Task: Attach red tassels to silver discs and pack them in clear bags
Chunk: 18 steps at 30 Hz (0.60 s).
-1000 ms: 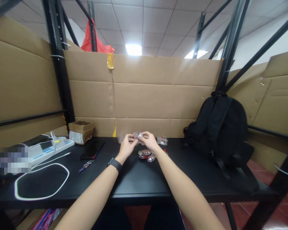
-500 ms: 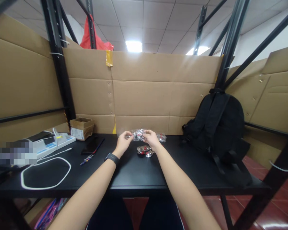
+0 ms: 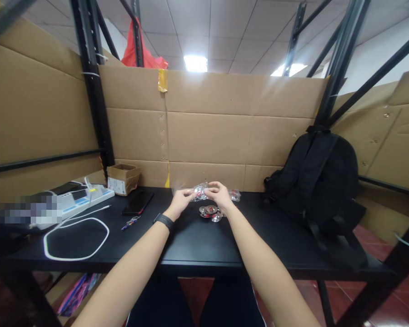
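Note:
Between my two hands, over the back of the black table, is a clear plastic bag point(image 3: 200, 191) with shiny silver and red round pieces in it. My left hand point(image 3: 182, 201), with a dark watch on the wrist, pinches the bag's left side. Its right side is between the fingers of my right hand point(image 3: 220, 195). Just below the hands, a small pile of silver and red discs point(image 3: 210, 212) lies on the table. Another clear bag with similar pieces point(image 3: 235, 195) rests behind my right hand.
A black backpack point(image 3: 318, 181) stands at the right on the table point(image 3: 197, 247). At the left are a white power strip point(image 3: 88, 202), a looped white cable point(image 3: 77, 259), an open cardboard box point(image 3: 123, 180), a dark phone point(image 3: 137, 203) and a keychain point(image 3: 131, 222). Cardboard walls stand behind.
The whole view has shifted, so things appear slightly farther right. My left hand has come a little closer to my right hand, and both still hold the bag.

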Motion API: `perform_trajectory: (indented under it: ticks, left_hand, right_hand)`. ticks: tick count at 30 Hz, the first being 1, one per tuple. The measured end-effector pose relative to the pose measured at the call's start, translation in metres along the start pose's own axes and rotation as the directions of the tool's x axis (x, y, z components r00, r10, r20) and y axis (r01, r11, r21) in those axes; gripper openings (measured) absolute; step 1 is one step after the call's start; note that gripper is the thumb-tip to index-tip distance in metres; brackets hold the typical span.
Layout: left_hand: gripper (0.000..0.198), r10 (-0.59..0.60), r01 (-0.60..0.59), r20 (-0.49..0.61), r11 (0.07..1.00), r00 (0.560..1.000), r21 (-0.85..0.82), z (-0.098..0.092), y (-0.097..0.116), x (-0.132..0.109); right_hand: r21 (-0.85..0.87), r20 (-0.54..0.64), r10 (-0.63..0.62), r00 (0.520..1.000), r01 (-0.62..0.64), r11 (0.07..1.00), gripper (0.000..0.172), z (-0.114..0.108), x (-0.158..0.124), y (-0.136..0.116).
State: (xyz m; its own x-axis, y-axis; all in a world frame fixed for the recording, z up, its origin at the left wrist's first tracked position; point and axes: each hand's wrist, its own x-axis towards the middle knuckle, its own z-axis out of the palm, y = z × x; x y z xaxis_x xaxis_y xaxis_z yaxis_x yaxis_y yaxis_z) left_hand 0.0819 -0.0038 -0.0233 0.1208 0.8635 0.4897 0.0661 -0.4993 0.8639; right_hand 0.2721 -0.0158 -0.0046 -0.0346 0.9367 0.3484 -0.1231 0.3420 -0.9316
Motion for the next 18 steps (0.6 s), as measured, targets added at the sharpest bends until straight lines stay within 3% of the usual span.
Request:
perform_trajectory:
  ticks: [3, 6, 8, 11, 12, 14, 18]
  left_hand:
    - [0.033, -0.01, 0.013, -0.074, 0.999, 0.997, 0.043, -0.003, -0.006, 0.003]
    - [0.031, -0.019, 0.043, -0.158, 0.988, 0.987, 0.15, -0.01, -0.016, 0.007]
    - [0.03, -0.041, 0.081, -0.167, 0.967, 0.985, 0.241, -0.015, -0.023, 0.008]
    - [0.025, -0.109, 0.152, -0.132, 0.908, 0.985, 0.391, -0.021, -0.028, 0.008]
    - [0.023, -0.123, 0.161, -0.113, 0.88, 0.986, 0.446, -0.022, -0.028, 0.007]
    - [0.019, -0.125, 0.151, -0.085, 0.818, 0.989, 0.555, -0.021, -0.026, 0.005]
    - [0.017, -0.122, 0.133, -0.065, 0.718, 0.99, 0.684, -0.017, -0.02, 0.0]
  right_hand:
    - [-0.067, -0.038, -0.021, 0.999, 0.018, 0.998, 0.05, -0.007, 0.005, -0.003]
    - [-0.192, -0.184, -0.082, 0.979, 0.046, 0.98, 0.046, -0.032, 0.01, -0.008]
    - [-0.31, -0.372, -0.112, 0.922, -0.01, 0.951, 0.045, -0.06, 0.011, -0.012]
    - [-0.47, -0.636, -0.101, 0.765, -0.28, 0.837, 0.044, -0.106, 0.008, -0.015]
    - [-0.505, -0.681, -0.087, 0.727, -0.381, 0.774, 0.042, -0.118, 0.007, -0.016]
    - [-0.527, -0.715, -0.074, 0.695, -0.467, 0.71, 0.041, -0.135, 0.003, -0.018]
    - [-0.536, -0.762, -0.091, 0.642, -0.545, 0.645, 0.054, -0.137, -0.003, -0.023]
